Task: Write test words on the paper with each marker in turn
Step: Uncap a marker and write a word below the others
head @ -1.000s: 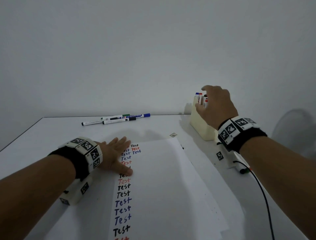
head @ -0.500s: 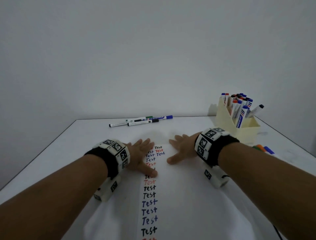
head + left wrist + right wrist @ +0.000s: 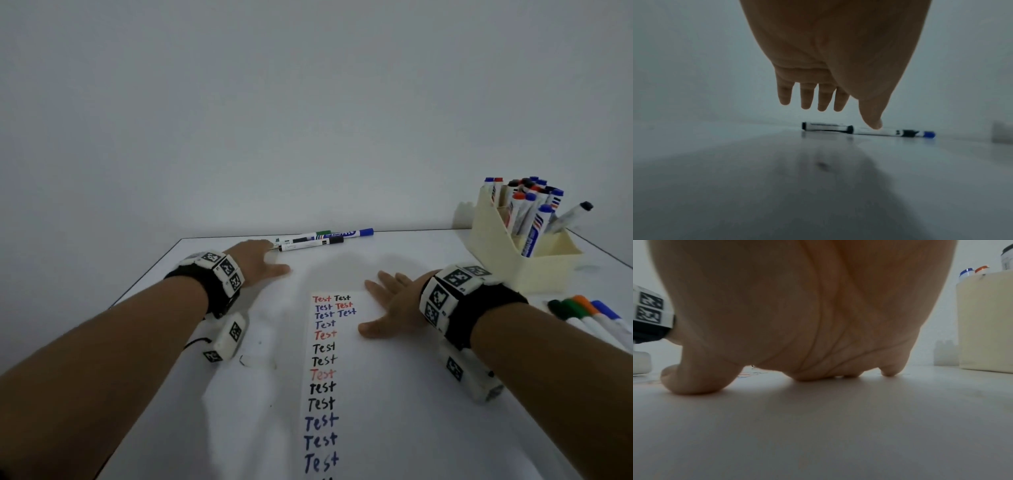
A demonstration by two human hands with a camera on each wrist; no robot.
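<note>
Right hand (image 3: 390, 308) lies flat, fingers spread, on the paper (image 3: 394, 394) to pin it, apparently. Left hand (image 3: 255, 262), fingers straight and empty, hovers just short of the markers (image 3: 318, 238) at the table's (image 3: 164, 394) far edge, likely to pick one.
</note>
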